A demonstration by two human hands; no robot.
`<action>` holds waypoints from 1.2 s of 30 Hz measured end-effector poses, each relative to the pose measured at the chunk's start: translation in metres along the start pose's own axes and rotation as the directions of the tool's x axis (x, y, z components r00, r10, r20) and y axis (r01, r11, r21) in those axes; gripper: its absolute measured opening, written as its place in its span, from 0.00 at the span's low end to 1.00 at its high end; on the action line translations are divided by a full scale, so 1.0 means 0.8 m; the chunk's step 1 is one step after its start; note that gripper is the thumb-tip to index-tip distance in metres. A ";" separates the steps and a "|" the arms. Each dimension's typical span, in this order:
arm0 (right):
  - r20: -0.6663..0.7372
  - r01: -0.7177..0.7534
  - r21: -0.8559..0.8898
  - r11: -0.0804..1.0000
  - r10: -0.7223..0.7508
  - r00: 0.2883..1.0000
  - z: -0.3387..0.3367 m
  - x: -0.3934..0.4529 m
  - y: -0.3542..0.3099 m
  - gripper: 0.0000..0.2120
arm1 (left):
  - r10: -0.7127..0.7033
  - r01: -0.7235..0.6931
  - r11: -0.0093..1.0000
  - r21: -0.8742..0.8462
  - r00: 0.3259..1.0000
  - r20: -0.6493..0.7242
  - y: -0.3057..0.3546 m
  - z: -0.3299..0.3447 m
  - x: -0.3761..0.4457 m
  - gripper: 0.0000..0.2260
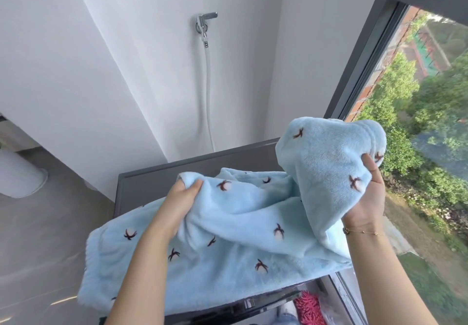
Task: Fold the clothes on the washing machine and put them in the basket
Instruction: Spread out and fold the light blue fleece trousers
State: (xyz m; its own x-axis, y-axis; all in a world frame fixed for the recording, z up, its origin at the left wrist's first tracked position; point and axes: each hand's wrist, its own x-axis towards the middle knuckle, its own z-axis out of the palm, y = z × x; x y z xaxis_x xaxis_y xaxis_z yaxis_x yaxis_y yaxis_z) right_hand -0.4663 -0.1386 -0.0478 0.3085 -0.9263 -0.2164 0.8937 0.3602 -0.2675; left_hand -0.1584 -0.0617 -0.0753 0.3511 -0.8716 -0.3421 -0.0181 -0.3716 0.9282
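You've got no readable text, labels, brands or nos. anywhere in view. The blue fleece garment (228, 223) carries only a repeated small dark sprig motif w/ a pale blob, no lettering. The dark washing machine (152, 180) top shows no markings you can read.

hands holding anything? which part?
Both grip the light blue fleece garment: left hand bunches an upper edge, right hand grips a raised bunched end, lifted off the washing machine.
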 end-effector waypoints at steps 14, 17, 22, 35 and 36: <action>-0.204 -0.091 -0.144 0.985 0.060 0.977 0.010 -0.008 0.071 0.23 | -0.078 0.076 0.993 0.085 0.997 0.010 -0.085 -0.021 -0.056 0.06; -0.215 -0.099 -0.187 0.977 0.057 0.975 0.017 -0.007 0.076 0.23 | 0.007 -0.007 1.000 0.006 1.000 0.002 -0.052 -0.020 -0.057 0.10; -0.143 -0.078 -0.263 0.962 0.041 0.989 0.037 -0.005 0.086 0.19 | -0.244 0.172 0.931 0.322 0.949 0.199 -0.063 -0.066 -0.059 0.09; -0.259 -0.204 -0.380 0.902 0.108 0.960 0.028 -0.025 0.124 0.19 | -0.198 0.198 0.980 0.015 0.980 0.012 -0.087 -0.053 -0.010 0.09; -0.240 -0.203 -0.391 0.898 0.113 0.964 0.031 -0.027 0.123 0.19 | -0.139 0.139 0.990 -0.015 0.990 0.025 -0.084 -0.048 -0.006 0.13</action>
State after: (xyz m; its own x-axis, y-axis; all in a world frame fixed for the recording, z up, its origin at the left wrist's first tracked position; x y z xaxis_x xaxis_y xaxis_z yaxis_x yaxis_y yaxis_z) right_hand -0.3770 -0.0860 -0.0464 0.3205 -0.8255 -0.4645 0.6123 0.5547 -0.5634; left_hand -0.1226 -0.0200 -0.1307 0.3266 -0.8194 -0.4711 0.0453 -0.4843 0.8737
